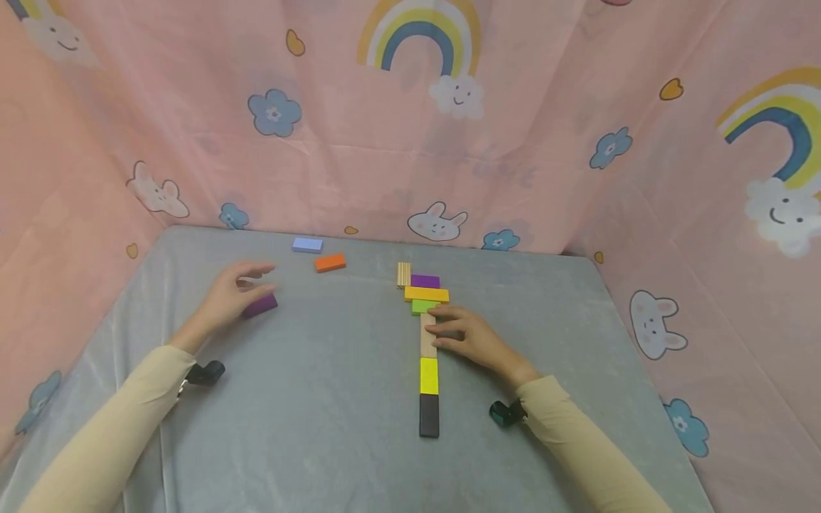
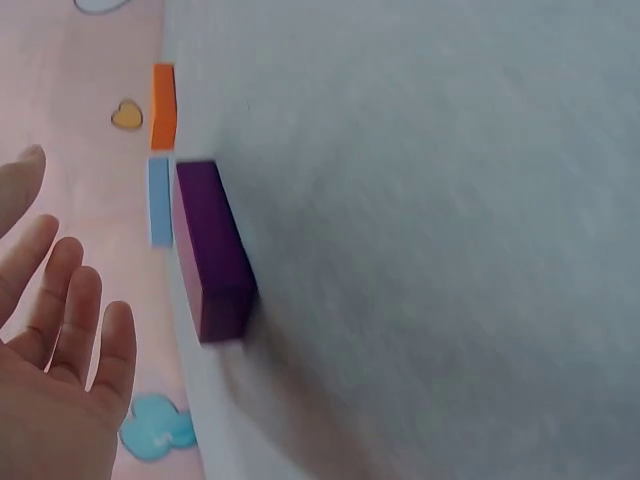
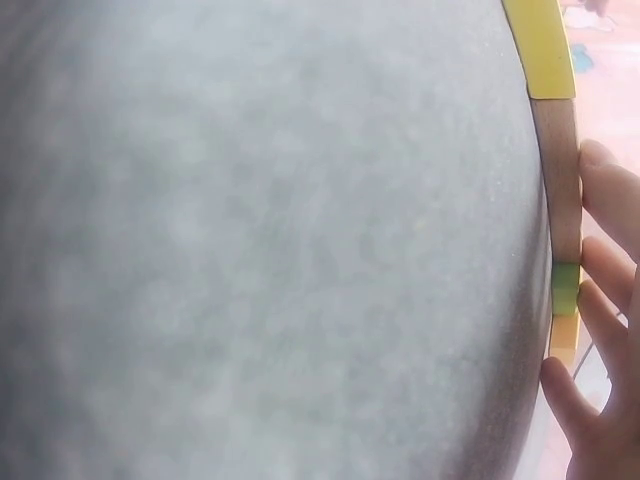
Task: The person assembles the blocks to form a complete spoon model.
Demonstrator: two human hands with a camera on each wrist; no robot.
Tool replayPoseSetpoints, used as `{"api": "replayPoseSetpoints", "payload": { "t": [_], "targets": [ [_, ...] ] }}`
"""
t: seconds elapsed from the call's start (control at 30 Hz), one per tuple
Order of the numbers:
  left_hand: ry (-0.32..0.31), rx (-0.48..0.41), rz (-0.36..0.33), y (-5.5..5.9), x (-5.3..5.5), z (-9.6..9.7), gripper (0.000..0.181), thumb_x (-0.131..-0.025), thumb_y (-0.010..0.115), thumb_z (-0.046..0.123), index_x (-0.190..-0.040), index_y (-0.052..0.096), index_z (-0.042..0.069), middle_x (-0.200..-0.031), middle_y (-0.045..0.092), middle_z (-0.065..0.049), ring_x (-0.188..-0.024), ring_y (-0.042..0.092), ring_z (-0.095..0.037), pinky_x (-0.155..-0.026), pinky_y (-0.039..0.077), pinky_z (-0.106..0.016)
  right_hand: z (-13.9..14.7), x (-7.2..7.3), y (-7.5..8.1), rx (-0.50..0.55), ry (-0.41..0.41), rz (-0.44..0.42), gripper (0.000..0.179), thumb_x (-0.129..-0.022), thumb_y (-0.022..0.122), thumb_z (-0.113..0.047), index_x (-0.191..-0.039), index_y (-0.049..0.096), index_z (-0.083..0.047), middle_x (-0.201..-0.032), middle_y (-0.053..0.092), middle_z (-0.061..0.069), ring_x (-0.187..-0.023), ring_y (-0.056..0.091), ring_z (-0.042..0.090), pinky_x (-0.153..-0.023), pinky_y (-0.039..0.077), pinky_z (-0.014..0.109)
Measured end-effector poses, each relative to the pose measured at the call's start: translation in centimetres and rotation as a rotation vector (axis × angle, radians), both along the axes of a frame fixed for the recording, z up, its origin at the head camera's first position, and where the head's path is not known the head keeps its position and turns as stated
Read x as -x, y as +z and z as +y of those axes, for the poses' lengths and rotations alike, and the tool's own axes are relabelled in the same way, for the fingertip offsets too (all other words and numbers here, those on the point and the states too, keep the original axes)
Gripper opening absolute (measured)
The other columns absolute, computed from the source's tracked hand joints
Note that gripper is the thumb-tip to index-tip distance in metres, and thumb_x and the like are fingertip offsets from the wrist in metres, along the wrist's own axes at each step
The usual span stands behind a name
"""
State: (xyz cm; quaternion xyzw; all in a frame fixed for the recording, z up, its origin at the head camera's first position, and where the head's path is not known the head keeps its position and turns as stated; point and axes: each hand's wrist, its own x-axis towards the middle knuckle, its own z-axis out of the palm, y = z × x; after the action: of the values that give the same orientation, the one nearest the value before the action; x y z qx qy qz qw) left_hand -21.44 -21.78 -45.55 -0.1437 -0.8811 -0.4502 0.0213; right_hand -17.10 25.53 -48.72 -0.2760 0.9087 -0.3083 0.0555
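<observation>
A purple block (image 1: 260, 306) lies on the table at the left, with my left hand (image 1: 226, 293) just over it, thumb and fingers spread apart. In the left wrist view the purple block (image 2: 215, 255) stands apart from the fingers. Toward the right, blocks form a line: a black block (image 1: 429, 415), a yellow block (image 1: 429, 375), a plain wood block (image 1: 427, 345) and a green block (image 1: 420, 307). An orange-yellow block (image 1: 426, 293) lies crosswise beyond the green one. My right hand (image 1: 476, 340) has its loosely bent fingertips at the wood and green blocks.
Behind the crosswise block are another purple block (image 1: 426, 281) and a striped wooden piece (image 1: 403, 274). A light blue block (image 1: 308, 245) and an orange block (image 1: 330, 263) lie near the back edge. Pink patterned cloth (image 1: 359, 164) encloses the grey table (image 1: 308, 427).
</observation>
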Motion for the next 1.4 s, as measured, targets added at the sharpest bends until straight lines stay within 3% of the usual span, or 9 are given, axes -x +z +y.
{"api": "replayPoseSetpoints", "payload": {
  "t": [0.2,0.43,0.57,0.7,0.8,0.93,1.07,1.23,1.4],
  "targets": [
    [0.041,0.030,-0.059,0.1,-0.9,-1.5,0.048,-0.094,0.069,0.027,-0.135,0.058,0.007,-0.137,0.057,-0.015,-0.126,0.051,-0.031,-0.106,0.043,-0.057,0.0,0.0,0.1,0.003,0.003,0.008,0.036,-0.088,0.074,-0.030,-0.123,0.071,-0.022,-0.146,0.056,-0.002,-0.141,0.046,0.026,-0.118,0.036,0.051],
    [0.012,0.069,-0.073,-0.6,-1.6,-2.8,0.052,-0.092,0.070,0.028,-0.136,0.057,0.005,-0.133,0.057,-0.019,-0.122,0.056,-0.038,-0.102,0.046,-0.055,0.1,0.2,0.0,0.005,0.006,0.019,0.035,-0.089,0.073,-0.030,-0.123,0.071,-0.022,-0.146,0.056,-0.002,-0.141,0.046,0.025,-0.118,0.036,0.051],
    [0.009,0.106,-0.076,-1.4,-1.7,-3.4,0.052,-0.091,0.072,0.029,-0.136,0.057,0.007,-0.133,0.060,-0.019,-0.121,0.058,-0.037,-0.097,0.050,-0.037,0.1,0.2,-0.1,-0.001,0.009,0.019,0.035,-0.089,0.073,-0.030,-0.123,0.071,-0.022,-0.146,0.056,-0.002,-0.141,0.046,0.024,-0.118,0.036,0.050],
    [-0.004,0.107,-0.062,-2.0,-1.7,-3.8,0.052,-0.090,0.074,0.027,-0.135,0.058,0.007,-0.133,0.061,-0.020,-0.120,0.058,-0.038,-0.091,0.043,-0.012,0.2,0.2,-0.2,-0.002,0.014,0.022,0.035,-0.089,0.073,-0.029,-0.123,0.071,-0.022,-0.146,0.056,-0.001,-0.141,0.046,0.025,-0.118,0.036,0.050],
    [-0.014,0.109,-0.043,-2.2,-1.7,-3.9,0.052,-0.088,0.076,0.026,-0.133,0.059,0.006,-0.132,0.061,-0.021,-0.117,0.058,-0.035,-0.088,0.039,-0.005,0.1,0.3,-0.2,-0.001,0.012,0.021,0.035,-0.089,0.073,-0.029,-0.123,0.071,-0.021,-0.145,0.056,-0.001,-0.140,0.047,0.025,-0.118,0.036,0.050],
    [-0.011,0.127,-0.040,-2.1,-1.9,-4.0,0.054,-0.085,0.078,0.025,-0.132,0.061,0.006,-0.128,0.063,-0.021,-0.109,0.059,-0.012,-0.086,0.039,-0.004,0.1,0.3,-0.3,0.002,0.010,0.018,0.035,-0.089,0.073,-0.030,-0.123,0.071,-0.022,-0.146,0.056,-0.002,-0.140,0.047,0.025,-0.118,0.036,0.050],
    [-0.006,0.147,-0.037,-2.0,-2.0,-4.0,0.054,-0.082,0.081,0.024,-0.128,0.063,0.003,-0.121,0.066,-0.020,-0.099,0.051,0.008,-0.084,0.039,-0.004,0.2,0.3,-0.3,0.004,0.013,0.022,0.035,-0.089,0.073,-0.030,-0.123,0.071,-0.022,-0.145,0.056,-0.002,-0.140,0.047,0.024,-0.118,0.036,0.050],
    [-0.003,0.169,-0.029,-2.4,-1.8,-4.1,0.051,-0.080,0.083,0.023,-0.124,0.066,0.002,-0.115,0.068,-0.018,-0.093,0.052,0.006,-0.081,0.040,-0.006,0.2,0.2,-0.3,0.005,0.014,0.029,0.034,-0.089,0.073,-0.029,-0.123,0.071,-0.022,-0.145,0.057,-0.002,-0.140,0.047,0.024,-0.118,0.036,0.050],
    [0.011,0.199,-0.044,-2.5,-1.9,-4.2,0.046,-0.082,0.081,0.024,-0.121,0.068,0.003,-0.112,0.068,-0.017,-0.096,0.055,-0.010,-0.079,0.041,-0.010,0.2,0.2,-0.3,0.004,0.007,0.017,0.035,-0.089,0.073,-0.029,-0.123,0.071,-0.023,-0.145,0.056,-0.002,-0.140,0.047,0.025,-0.118,0.036,0.051]
  ]
}}
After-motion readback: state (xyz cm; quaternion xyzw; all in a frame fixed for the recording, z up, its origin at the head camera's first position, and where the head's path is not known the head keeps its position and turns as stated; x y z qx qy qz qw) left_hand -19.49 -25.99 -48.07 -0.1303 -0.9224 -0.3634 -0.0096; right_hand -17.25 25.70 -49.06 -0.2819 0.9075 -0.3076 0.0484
